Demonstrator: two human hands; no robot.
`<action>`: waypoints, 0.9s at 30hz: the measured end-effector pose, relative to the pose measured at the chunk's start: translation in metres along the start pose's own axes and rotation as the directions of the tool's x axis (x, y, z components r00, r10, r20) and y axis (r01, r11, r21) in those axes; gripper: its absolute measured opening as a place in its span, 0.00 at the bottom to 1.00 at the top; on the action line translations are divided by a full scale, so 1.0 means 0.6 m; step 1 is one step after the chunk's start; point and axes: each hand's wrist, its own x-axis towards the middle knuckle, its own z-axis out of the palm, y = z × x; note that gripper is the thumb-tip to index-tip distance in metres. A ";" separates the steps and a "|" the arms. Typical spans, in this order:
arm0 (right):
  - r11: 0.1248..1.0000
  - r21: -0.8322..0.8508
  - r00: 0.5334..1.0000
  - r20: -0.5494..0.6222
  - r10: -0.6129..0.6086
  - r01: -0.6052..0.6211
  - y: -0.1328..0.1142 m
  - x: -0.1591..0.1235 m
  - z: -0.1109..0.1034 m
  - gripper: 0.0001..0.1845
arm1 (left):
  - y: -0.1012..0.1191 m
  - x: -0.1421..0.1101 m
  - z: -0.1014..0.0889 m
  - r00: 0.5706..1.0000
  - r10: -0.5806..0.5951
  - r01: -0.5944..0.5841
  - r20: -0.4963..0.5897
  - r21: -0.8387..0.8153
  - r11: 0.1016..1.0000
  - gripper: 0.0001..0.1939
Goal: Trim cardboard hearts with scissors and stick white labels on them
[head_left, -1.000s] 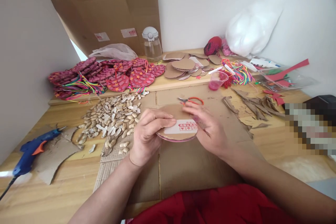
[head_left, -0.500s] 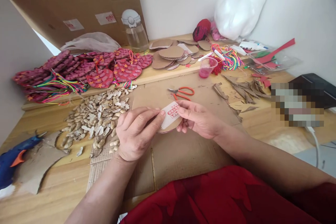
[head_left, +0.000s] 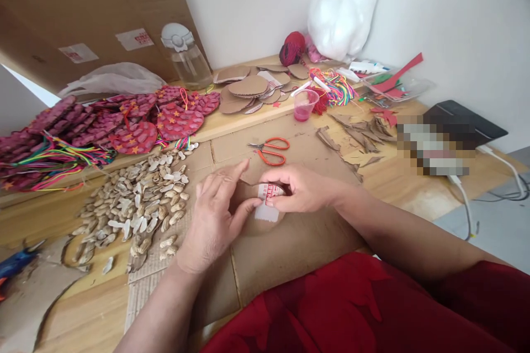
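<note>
A rounded cardboard disc (head_left: 267, 225) with a strip of white tape printed in red lies low over the cardboard mat. My right hand (head_left: 304, 190) is closed on its right side, thumb on the tape. At the disc's left side, my left hand (head_left: 215, 207) holds it with the thumb pressed to its face and the fingers curved round the far edge. Just beyond my hands rest orange-handled scissors (head_left: 271, 151), blades pointing left. Peanut shells (head_left: 141, 193) are heaped to the left of my left hand.
Cut cardboard discs (head_left: 248, 87) are piled on the back ledge. Decorated red and pink pieces (head_left: 136, 121) with bright cords crowd the back left. A plastic cup (head_left: 305, 105), cardboard scraps (head_left: 364, 129) and a black device (head_left: 464, 124) stand right. A glue gun (head_left: 19, 262) lies left.
My hands have brought the disc lower and nearer, turning its printed tape. The left fingers have lifted and spread from its top edge. The view has swung to the right.
</note>
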 end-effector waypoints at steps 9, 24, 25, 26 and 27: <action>0.982 0.182 0.971 -0.220 0.095 -0.055 -0.009 0.004 0.019 0.15 | -0.005 -0.003 -0.014 0.821 -0.571 0.537 -0.018 -0.316 0.782 0.14; 0.996 0.071 0.998 -0.040 0.048 -0.045 0.005 0.002 0.017 0.17 | -0.015 -0.002 -0.014 0.715 -0.350 0.699 0.606 -0.621 0.353 0.17; 0.999 0.034 0.999 -0.036 0.039 -0.037 0.006 0.002 0.018 0.17 | -0.012 -0.002 -0.010 0.712 -0.312 0.701 0.629 -0.619 0.355 0.17; 0.999 -0.003 0.999 -0.040 0.032 -0.032 0.008 0.003 0.018 0.17 | -0.010 -0.003 -0.006 0.712 -0.281 0.700 0.644 -0.618 0.357 0.16; 0.999 -0.032 0.998 -0.048 0.026 -0.028 0.010 0.003 0.019 0.17 | -0.010 -0.003 -0.001 0.713 -0.258 0.697 0.651 -0.620 0.360 0.16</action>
